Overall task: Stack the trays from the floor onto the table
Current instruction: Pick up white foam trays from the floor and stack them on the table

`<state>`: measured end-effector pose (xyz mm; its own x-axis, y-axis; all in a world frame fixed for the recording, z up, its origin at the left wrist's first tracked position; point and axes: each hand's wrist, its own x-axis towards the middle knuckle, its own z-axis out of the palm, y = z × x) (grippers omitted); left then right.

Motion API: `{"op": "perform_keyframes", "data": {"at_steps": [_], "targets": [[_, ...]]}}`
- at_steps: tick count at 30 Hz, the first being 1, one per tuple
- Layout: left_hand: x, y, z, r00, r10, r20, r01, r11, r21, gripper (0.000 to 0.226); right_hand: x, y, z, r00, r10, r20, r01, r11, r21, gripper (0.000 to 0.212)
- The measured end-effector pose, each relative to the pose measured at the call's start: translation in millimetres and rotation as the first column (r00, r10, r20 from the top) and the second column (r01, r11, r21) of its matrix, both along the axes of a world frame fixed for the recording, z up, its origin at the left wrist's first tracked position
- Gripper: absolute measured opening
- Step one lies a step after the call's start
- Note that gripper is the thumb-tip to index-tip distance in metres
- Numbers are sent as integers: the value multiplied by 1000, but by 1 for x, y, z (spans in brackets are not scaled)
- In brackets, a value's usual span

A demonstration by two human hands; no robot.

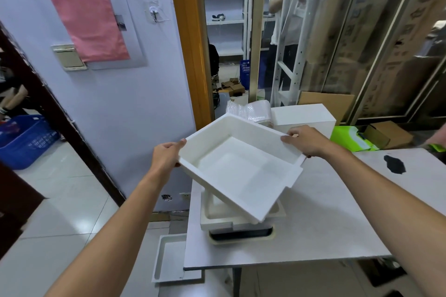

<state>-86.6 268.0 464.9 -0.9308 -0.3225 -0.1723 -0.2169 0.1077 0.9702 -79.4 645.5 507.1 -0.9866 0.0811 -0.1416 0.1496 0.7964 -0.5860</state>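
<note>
We hold the white tray [241,166] tilted in the air. Our left hand [166,157] is clamped on its nine o'clock end, thumb on the rim. Our right hand [304,140] has its fingers curled over the two o'clock corner. The tray hangs just above the stack [217,223] on the table [325,212]. At seven o'clock from the stack, a floor tray [169,260] lies flat.

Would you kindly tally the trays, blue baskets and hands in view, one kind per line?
Trays: 4 (held tray, upper stacked tray, lower stacked tray, floor tray)
Blue baskets: 2 (near blue basket, far blue basket)
Hands: 2 (left hand, right hand, both gripping the held tray)
Total: 8
</note>
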Motion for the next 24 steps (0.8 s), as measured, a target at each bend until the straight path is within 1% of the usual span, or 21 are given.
{"op": "perform_keyframes", "data": {"at_steps": [3, 5, 6, 9, 10, 11, 13, 15, 18, 21, 24], "targets": [[-3, 1, -5, 996, 93, -17, -93, 996, -1, 21, -1, -3, -1, 998, -15, -54, 17, 999, 32, 28], [-4, 2, -7, 997, 77, 1, -77, 997, 5, 34, -1, -5, -2, 996, -35, -83, 39, 998, 51, 27], [-2, 4, -7, 999, 42, 32, -42, 999, 6, 44, -1, -7, -3, 994, -47, -96, 53, 997, 56, 27], [8, 13, -9, 983, -103, 152, 107, 994, -22, 84, -2, -10, -6, 988, -83, -131, 90, 994, 54, 26], [12, 17, -8, 973, -151, 176, 160, 986, -37, 90, -2, -10, -7, 985, -104, -137, 111, 993, 47, 27], [15, 21, -9, 962, -194, 190, 206, 978, -45, 91, -2, -9, -9, 982, -126, -137, 132, 991, 35, 29], [17, 30, -12, 945, -265, 190, 280, 958, -57, 80, -2, -8, -15, 980, -161, -115, 162, 987, -2, 33], [21, 40, -12, 933, -316, 173, 332, 941, -72, 62, -1, -8, -20, 979, -193, -64, 190, 981, -50, 37], [22, 53, -12, 931, -324, 170, 343, 935, -94, 51, 2, -9, -30, 974, -226, -17, 224, 972, -75, 41], [23, 58, -14, 917, -360, 172, 385, 911, -145, 30, 7, -10, -41, 974, -224, 21, 225, 974, -36, 40], [25, 56, -21, 901, -396, 179, 427, 883, -196, 25, 12, -13, -53, 979, -203, 33, 200, 977, 80, 35]]}}
